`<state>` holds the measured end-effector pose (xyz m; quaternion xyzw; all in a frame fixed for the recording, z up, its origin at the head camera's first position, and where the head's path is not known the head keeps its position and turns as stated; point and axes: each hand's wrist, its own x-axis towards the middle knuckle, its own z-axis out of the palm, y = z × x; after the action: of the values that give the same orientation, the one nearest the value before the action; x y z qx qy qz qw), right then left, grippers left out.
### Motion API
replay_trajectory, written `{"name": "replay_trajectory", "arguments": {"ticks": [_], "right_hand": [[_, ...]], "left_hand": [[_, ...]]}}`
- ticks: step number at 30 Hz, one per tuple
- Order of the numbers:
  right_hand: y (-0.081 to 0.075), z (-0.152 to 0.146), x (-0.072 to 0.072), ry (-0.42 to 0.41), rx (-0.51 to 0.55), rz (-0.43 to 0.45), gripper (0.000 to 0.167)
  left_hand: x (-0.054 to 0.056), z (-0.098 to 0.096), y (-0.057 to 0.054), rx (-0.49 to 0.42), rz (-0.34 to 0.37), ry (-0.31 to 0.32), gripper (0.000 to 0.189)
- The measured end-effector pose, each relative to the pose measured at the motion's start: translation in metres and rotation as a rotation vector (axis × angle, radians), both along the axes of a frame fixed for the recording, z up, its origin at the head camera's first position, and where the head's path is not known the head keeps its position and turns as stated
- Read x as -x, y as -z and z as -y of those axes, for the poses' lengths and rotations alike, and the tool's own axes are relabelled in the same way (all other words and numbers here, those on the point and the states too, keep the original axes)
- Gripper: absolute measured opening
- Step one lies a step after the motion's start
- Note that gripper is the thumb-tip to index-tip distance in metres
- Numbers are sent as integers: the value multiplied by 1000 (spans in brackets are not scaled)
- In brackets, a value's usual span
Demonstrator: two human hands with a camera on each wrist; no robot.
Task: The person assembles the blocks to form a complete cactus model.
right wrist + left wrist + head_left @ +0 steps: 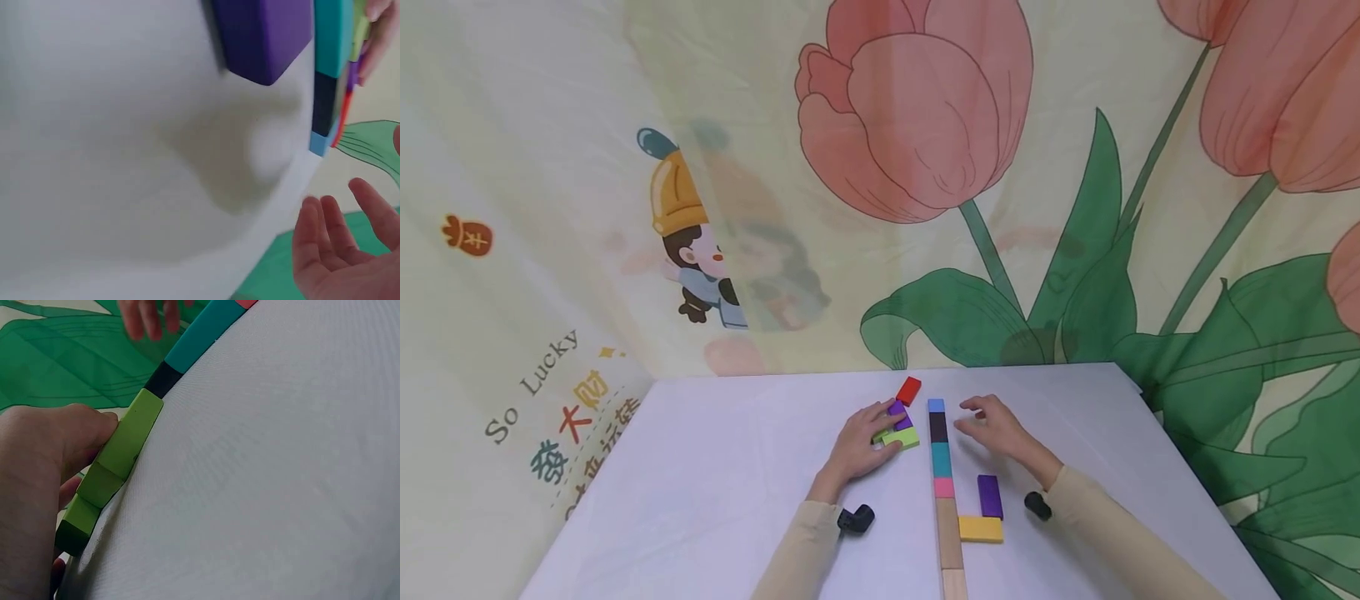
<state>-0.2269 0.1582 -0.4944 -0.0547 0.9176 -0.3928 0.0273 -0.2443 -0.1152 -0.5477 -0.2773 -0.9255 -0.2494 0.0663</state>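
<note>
My left hand (pixel 859 440) lies over a small cluster of blocks with fingers extended. Its fingers touch a purple block (pixel 897 408), and its thumb rests against a light green block (pixel 902 437). Another green block (pixel 78 519) sits partly hidden beside that one. A red block (pixel 908 391) touches or nearly touches the purple block's far end. My right hand (pixel 996 423) hovers with loosely bent fingers and holds nothing. Between the hands runs a straight row of blocks: light blue (pixel 936 405), black (pixel 938 427), teal (pixel 941 460), pink (pixel 943 487) and wooden ones (pixel 949 533).
Right of the row, a yellow block (pixel 981 529) lies crosswise against a wooden block. A second purple block (pixel 990 497) stands lengthwise behind the yellow one. The white table (pixel 715 483) ends at a tulip-patterned curtain (pixel 917 117).
</note>
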Motion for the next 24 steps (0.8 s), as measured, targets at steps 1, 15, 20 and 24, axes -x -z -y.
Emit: {"name": "replay_trajectory", "arguments": {"ticks": [1,15,20,24], "right_hand": [[2,5,7,9,-3,-1,41],[8,53,63,93,-145,2,55],[3,67,71,94,-188,16,60],[2,77,74,76,-217,12,58]], "left_hand": [[0,0,0,4,-3,0,53],[0,0,3,-5,-28,17,52],[1,0,1,8,-22,9,52],[1,1,1,17,-6,4,53]]}}
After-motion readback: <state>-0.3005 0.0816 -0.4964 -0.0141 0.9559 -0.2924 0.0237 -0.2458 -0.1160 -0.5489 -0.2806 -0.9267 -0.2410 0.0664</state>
